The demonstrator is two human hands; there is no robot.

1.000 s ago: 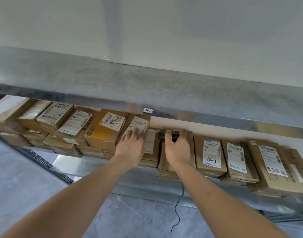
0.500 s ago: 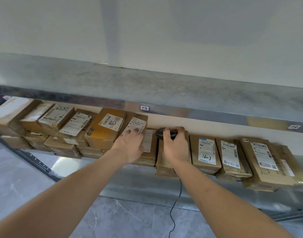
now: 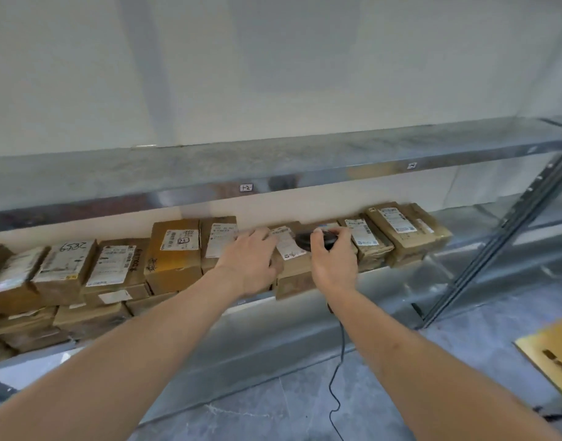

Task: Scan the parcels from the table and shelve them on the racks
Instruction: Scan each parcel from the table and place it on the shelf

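A row of brown cardboard parcels with white labels fills the lower rack shelf point(image 3: 305, 310). My left hand point(image 3: 248, 265) rests with fingers spread on the side of a labelled parcel point(image 3: 216, 246), just left of another parcel point(image 3: 287, 253) whose label faces up. My right hand point(image 3: 332, 259) grips a black barcode scanner point(image 3: 305, 241), its head over that parcel's label. The scanner's black cable point(image 3: 337, 377) hangs down below my right wrist.
The upper rack shelf point(image 3: 273, 167) carries a small tag point(image 3: 245, 187). More parcels point(image 3: 397, 229) lie to the right, stacked ones point(image 3: 66, 275) to the left. A rack upright point(image 3: 496, 243) slants at right. A yellow cardboard piece point(image 3: 553, 354) lies on the grey floor.
The view has swung right and tilted, so the rack upright and floor cardboard now show. Both hands stay on the same parcels, the left one shifted slightly down the parcel's side.
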